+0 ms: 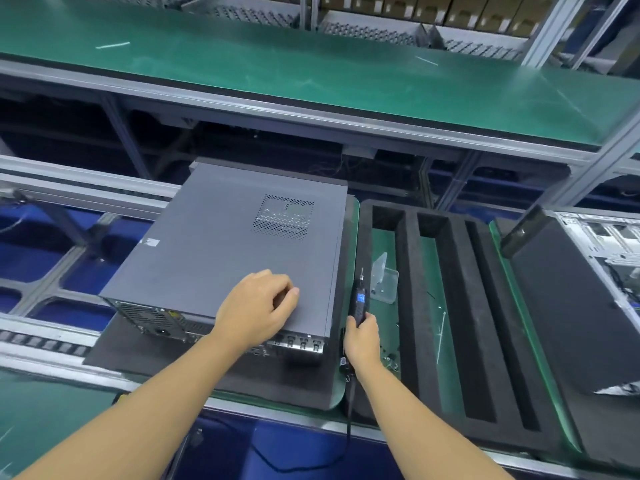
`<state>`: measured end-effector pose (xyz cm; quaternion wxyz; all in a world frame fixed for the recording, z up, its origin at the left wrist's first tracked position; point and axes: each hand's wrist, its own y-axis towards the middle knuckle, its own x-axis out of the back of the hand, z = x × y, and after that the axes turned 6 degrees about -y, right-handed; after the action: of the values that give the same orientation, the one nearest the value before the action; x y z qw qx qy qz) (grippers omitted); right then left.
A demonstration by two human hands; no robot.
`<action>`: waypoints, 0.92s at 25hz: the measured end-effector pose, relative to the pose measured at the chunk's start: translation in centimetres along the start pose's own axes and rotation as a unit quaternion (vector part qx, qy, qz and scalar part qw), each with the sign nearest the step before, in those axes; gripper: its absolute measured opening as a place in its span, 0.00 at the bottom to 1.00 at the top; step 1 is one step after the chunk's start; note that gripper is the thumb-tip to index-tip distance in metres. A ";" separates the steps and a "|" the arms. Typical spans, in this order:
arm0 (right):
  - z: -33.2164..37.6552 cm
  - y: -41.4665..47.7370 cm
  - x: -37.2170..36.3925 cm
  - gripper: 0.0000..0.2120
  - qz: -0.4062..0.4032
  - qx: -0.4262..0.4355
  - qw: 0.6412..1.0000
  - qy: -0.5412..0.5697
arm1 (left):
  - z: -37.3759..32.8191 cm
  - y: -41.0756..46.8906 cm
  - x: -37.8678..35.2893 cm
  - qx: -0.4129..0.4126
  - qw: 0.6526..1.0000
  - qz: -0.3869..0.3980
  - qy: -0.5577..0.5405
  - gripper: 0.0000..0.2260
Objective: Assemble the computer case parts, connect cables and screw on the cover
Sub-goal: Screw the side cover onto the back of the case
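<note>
A grey computer case (pixel 221 251) lies on its side on a dark foam mat, its cover panel on top with a perforated vent (pixel 282 216) and its rear ports facing me. My left hand (pixel 258 304) rests on the near part of the cover, fingers curled under, holding nothing that I can see. My right hand (pixel 362 337) grips a black electric screwdriver (pixel 359 299) just right of the case, bit pointing away, its small blue display lit and its cable trailing down toward me.
A small clear plastic screw box (pixel 384 282) sits right of the screwdriver. A black foam tray (pixel 460 306) with long slots lies further right. Another open case (pixel 609 254) with a dark panel stands at the far right. A green shelf (pixel 311 74) runs above.
</note>
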<state>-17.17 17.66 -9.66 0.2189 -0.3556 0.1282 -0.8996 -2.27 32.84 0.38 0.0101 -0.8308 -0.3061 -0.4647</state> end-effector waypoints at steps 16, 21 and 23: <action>10.7 -8.4 8.3 0.11 0.254 0.280 0.899 0.222 | -1.7 -0.1 5.4 0.080 0.888 0.149 -0.429 0.11; 15.1 -16.3 -0.4 0.12 0.375 0.306 0.859 0.166 | 3.6 -5.0 11.0 0.110 0.818 0.087 -0.558 0.15; 15.8 -19.0 -5.6 0.14 0.401 0.278 0.859 0.156 | 7.5 -8.5 13.3 0.157 0.790 0.083 -0.587 0.15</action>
<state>-8.25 35.75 5.69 0.6275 -0.0525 0.0370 -0.7759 4.16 48.63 4.19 -0.0025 -0.9528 -0.2514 0.1700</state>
